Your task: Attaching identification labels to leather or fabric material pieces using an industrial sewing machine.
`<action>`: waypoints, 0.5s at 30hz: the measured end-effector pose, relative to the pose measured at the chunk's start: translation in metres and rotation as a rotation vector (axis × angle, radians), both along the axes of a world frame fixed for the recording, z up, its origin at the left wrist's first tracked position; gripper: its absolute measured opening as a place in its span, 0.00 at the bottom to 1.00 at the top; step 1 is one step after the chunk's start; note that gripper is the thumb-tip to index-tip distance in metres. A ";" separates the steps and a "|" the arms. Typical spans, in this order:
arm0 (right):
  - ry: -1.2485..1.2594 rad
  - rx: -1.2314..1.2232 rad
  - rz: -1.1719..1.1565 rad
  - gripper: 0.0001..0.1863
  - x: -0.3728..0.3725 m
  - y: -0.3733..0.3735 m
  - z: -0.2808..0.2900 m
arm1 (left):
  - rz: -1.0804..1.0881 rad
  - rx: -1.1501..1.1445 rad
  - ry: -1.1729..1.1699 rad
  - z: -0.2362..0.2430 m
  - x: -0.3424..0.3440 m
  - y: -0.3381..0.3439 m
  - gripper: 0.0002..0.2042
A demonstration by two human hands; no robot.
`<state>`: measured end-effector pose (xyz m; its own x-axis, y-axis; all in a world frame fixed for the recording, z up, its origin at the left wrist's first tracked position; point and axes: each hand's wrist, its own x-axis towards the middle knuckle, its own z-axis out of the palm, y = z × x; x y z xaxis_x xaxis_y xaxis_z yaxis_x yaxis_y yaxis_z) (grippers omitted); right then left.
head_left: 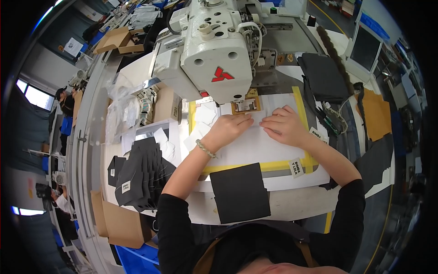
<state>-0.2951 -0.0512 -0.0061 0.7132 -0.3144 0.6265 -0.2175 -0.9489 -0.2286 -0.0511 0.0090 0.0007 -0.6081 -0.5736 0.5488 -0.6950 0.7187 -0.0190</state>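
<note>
My left hand (230, 128) and my right hand (284, 125) lie flat, fingers together, on a white sheet (260, 146) taped with a yellow border (255, 166) on the machine bed. Both sets of fingertips meet just below a small brown clamp frame (246, 106) under the head of a white industrial sewing machine (214, 50). A bead bracelet (205, 148) is on my left wrist. A black square fabric piece (239, 192) lies in front of me, near the table edge. Neither hand grips anything.
A fanned stack of black fabric pieces (141, 176) with white labels lies at the left. Small white patches (203, 116) sit left of the hands. More black fabric (324, 75) is stacked at the right. Cardboard boxes (118, 223) stand lower left. Another person (64, 100) works far left.
</note>
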 end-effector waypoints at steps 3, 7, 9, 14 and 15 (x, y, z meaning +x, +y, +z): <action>0.032 -0.018 0.003 0.10 -0.003 -0.001 -0.002 | -0.017 0.050 0.027 -0.002 0.001 -0.002 0.08; 0.086 0.024 -0.009 0.11 -0.001 -0.001 -0.003 | 0.013 0.053 0.007 -0.004 0.003 0.000 0.08; 0.110 0.048 -0.016 0.13 -0.001 -0.001 -0.003 | 0.017 0.046 -0.011 -0.005 0.003 0.000 0.08; 0.181 0.070 -0.038 0.19 -0.001 -0.001 -0.002 | 0.062 -0.017 -0.066 -0.004 0.002 0.002 0.07; 0.184 0.068 -0.036 0.19 0.000 0.000 -0.001 | 0.064 -0.019 -0.063 -0.004 0.000 0.004 0.07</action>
<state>-0.2955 -0.0517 -0.0074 0.8011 -0.3791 0.4631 -0.2953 -0.9234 -0.2451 -0.0509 0.0133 -0.0030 -0.6046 -0.6021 0.5215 -0.7363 0.6722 -0.0775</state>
